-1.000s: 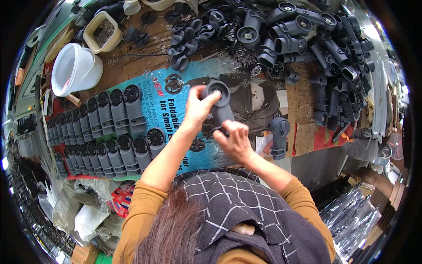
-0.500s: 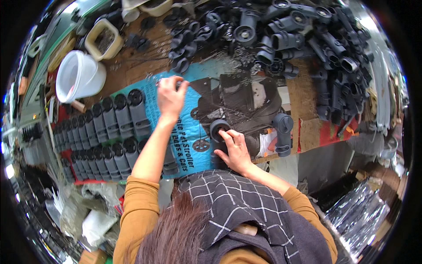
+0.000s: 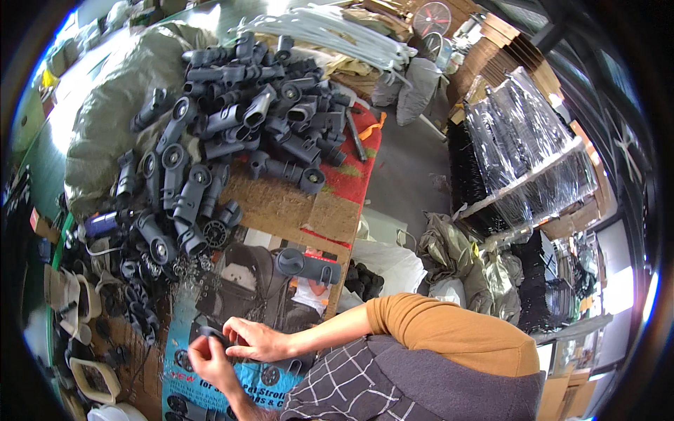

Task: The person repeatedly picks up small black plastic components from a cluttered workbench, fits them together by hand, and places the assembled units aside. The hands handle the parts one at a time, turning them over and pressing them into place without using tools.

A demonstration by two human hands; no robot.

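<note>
My left hand (image 3: 213, 363) and my right hand (image 3: 258, 341) meet over the blue printed sheet. Both are closed around a small dark grey plastic part (image 3: 209, 332), mostly covered by the fingers. A dark tubular plastic fitting with a round end (image 3: 309, 266) lies alone on the sheet's edge, just beyond my right wrist. Under my right forearm, another grey fitting (image 3: 289, 365) shows in part. Two grey fittings (image 3: 184, 407) appear at the lower edge beside my left forearm.
A big heap of dark fittings (image 3: 246, 116) covers the far part of the bench, on cardboard (image 3: 330, 214) and red cloth (image 3: 365, 151). Small metal pieces (image 3: 186, 270) lie scattered. A cream tub (image 3: 95, 379) stands at left. Wrapped stacks (image 3: 526, 140) and bags (image 3: 449, 245) are at right.
The view has swung to the right. My hands, apart before, have come together, with my left hand now beside my right at the plastic part.
</note>
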